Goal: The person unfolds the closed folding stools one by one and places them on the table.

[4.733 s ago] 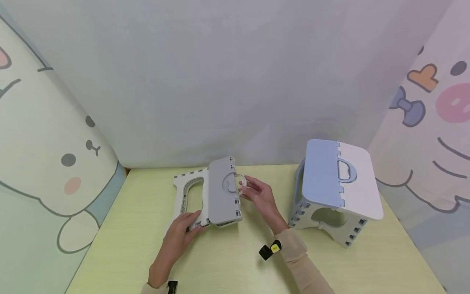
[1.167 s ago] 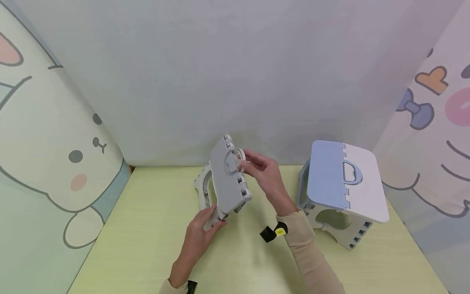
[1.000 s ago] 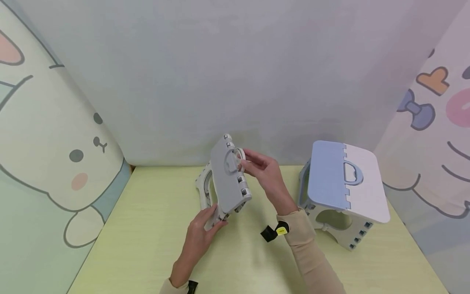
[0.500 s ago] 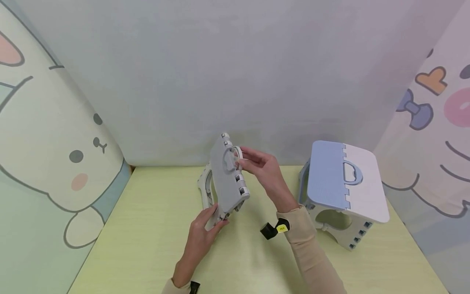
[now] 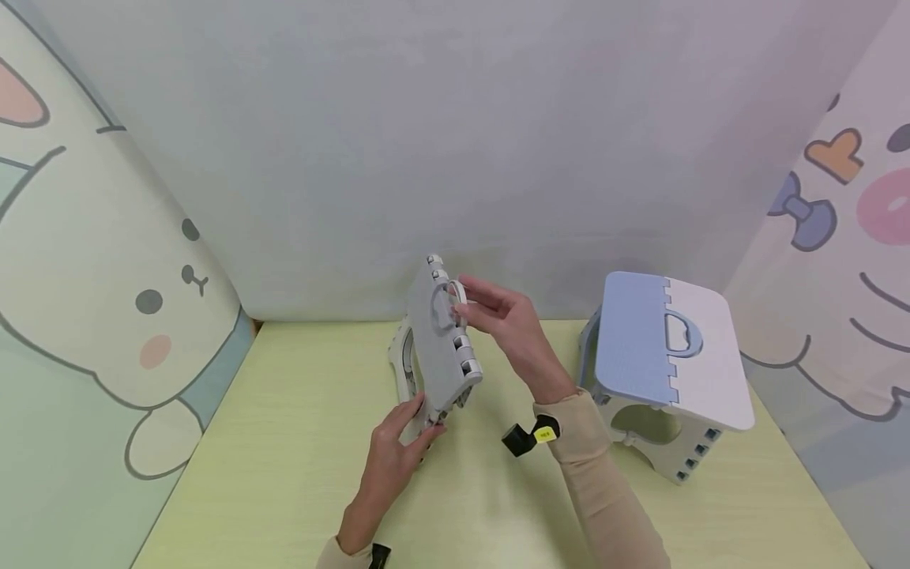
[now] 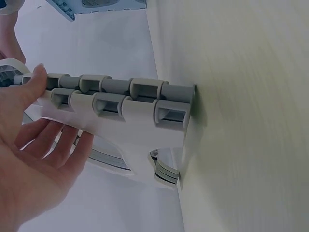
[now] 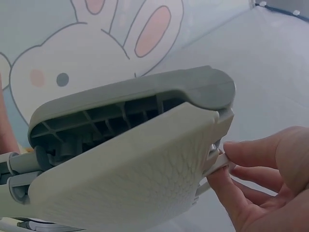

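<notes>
A grey and white folding step stool (image 5: 441,340), partly folded, is tilted up on the table left of centre. My right hand (image 5: 508,324) pinches its white carry handle (image 5: 460,299) between thumb and fingers, as the right wrist view also shows at the handle (image 7: 218,163). Lower down, my left hand (image 5: 394,446) grips the stool's near hinged edge. In the left wrist view the thumb of my left hand (image 6: 43,145) lies over the hinge knuckles (image 6: 108,101), with the fingers behind the white leg panel (image 6: 145,140). The two seat halves (image 7: 145,96) face each other with a narrow gap.
To the right stands a second stool (image 5: 633,340), blue and white, unfolded upright on its legs. The pale yellow-green table (image 5: 284,474) meets a grey-white backdrop (image 5: 455,158) behind. Cartoon-printed panels (image 5: 107,276) border the sides.
Since the earliest frame, the grey and white stool has gone from lying nearly flat to tilted up, its seat folding together. Recently the handle side has shifted slightly left with my right hand.
</notes>
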A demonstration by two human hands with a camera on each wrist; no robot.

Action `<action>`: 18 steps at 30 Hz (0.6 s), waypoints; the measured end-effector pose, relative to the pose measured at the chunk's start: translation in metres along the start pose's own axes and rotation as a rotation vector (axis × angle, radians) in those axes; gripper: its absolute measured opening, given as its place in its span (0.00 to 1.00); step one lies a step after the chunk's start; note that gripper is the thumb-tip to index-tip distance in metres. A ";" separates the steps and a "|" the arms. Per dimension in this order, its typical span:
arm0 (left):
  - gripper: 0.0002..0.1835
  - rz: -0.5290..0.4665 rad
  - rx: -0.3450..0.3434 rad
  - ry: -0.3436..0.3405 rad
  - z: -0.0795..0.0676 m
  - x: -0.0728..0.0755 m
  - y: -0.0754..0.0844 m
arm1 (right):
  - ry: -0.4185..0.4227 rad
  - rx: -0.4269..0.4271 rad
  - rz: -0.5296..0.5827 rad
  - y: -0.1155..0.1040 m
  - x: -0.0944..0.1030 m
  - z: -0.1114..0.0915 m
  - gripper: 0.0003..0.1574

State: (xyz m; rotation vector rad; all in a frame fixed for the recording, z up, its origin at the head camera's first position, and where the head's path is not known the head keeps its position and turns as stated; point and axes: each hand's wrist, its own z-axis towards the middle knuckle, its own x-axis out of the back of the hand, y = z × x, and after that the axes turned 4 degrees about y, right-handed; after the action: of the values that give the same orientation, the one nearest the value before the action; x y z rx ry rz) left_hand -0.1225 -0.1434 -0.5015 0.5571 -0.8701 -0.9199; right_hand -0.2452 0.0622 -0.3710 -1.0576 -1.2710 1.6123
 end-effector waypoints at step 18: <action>0.34 -0.095 0.059 -0.011 0.000 -0.003 0.001 | -0.051 0.039 -0.015 -0.009 -0.008 0.005 0.32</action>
State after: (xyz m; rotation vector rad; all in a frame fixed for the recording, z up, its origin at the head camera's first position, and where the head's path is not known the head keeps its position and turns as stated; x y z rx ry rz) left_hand -0.1227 -0.1398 -0.5021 0.6497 -0.8891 -0.9865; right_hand -0.2464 0.0548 -0.3609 -0.9873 -1.2730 1.6553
